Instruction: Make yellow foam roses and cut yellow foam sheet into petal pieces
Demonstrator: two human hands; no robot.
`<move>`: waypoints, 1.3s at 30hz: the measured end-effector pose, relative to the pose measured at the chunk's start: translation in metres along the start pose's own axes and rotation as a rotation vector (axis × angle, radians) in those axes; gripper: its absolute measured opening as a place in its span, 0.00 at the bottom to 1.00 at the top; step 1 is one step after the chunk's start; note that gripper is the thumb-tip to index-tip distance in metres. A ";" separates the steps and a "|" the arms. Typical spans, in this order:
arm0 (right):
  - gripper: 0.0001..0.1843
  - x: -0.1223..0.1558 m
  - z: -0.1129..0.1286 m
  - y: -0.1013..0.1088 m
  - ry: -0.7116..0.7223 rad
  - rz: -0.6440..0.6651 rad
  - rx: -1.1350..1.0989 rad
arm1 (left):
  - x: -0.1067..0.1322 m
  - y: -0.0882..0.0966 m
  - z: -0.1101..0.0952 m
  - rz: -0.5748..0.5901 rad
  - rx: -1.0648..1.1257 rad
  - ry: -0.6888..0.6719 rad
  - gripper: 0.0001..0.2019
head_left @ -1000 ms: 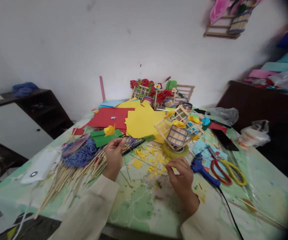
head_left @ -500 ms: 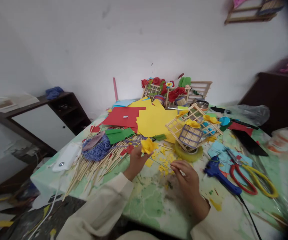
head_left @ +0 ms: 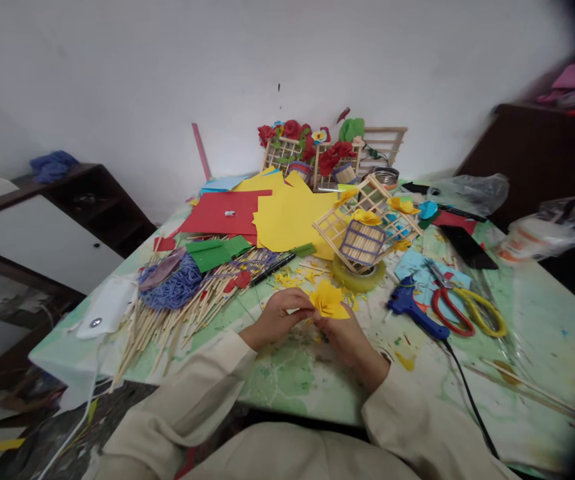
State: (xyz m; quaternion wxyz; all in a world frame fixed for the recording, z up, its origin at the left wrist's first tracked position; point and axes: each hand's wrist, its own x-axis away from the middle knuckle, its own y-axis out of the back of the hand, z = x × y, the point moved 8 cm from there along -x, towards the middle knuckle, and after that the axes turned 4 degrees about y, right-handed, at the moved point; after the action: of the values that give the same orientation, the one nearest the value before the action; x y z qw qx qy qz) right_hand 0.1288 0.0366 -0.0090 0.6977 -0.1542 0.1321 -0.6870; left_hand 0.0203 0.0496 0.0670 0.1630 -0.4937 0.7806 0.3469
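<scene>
A yellow paper flower (head_left: pixel 328 300) with ruffled petals is between my hands, above the near middle of the table. My right hand (head_left: pixel 350 340) is closed around its base from below, with the petals partly covering the fingers. From the left, my left hand (head_left: pixel 282 318) pinches at the flower's edge; its fingertips meet those of my right hand there. Any stem is hidden. Just behind are yellow paper scraps (head_left: pixel 287 278) and a roll of clear tape (head_left: pixel 358 277), with a stick lattice (head_left: pixel 367 240) bearing yellow and blue flowers propped on it.
At right are a blue glue gun (head_left: pixel 414 310), red-handled pliers (head_left: pixel 450 310) and yellow-handled scissors (head_left: pixel 482 313). Wooden sticks (head_left: pixel 177 330) and purple yarn (head_left: pixel 172 283) lie left, near a white box (head_left: pixel 107 310). Yellow sheets (head_left: pixel 287 220) and red paper (head_left: pixel 224 207) lie behind.
The flower has moved right, from my left hand alone to between both hands. My right hand has come in to grip its base. The camera view has tilted down and turned slightly.
</scene>
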 end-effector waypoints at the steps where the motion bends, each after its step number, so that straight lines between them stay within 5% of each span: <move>1: 0.12 0.001 0.000 -0.001 -0.015 -0.007 -0.036 | 0.000 0.000 -0.001 -0.001 -0.009 -0.010 0.08; 7: 0.12 0.003 -0.004 -0.005 -0.129 -0.037 -0.162 | 0.003 -0.001 -0.004 0.004 -0.038 -0.078 0.07; 19: 0.15 0.002 -0.002 -0.001 -0.124 0.034 -0.121 | 0.004 -0.004 -0.007 -0.005 -0.088 -0.084 0.05; 25: 0.11 0.004 0.009 -0.003 -0.036 0.100 -0.144 | 0.003 0.005 0.009 -0.058 -0.104 0.035 0.08; 31: 0.10 0.003 0.035 0.030 0.232 -0.198 -0.150 | 0.004 0.040 0.040 -0.323 -0.098 0.264 0.08; 36: 0.19 0.010 0.051 0.039 0.436 -0.283 0.091 | 0.003 0.032 0.038 -0.253 -0.113 0.280 0.11; 39: 0.11 0.013 0.052 0.025 0.475 -0.216 0.431 | 0.007 0.017 0.038 -0.192 -0.027 0.327 0.12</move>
State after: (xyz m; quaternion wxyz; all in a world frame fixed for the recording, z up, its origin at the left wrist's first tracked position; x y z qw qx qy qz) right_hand 0.1727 0.0252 0.0292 0.5872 0.1480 0.1257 -0.7858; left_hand -0.0009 0.0764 0.0428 0.0599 -0.6180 0.7411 0.2554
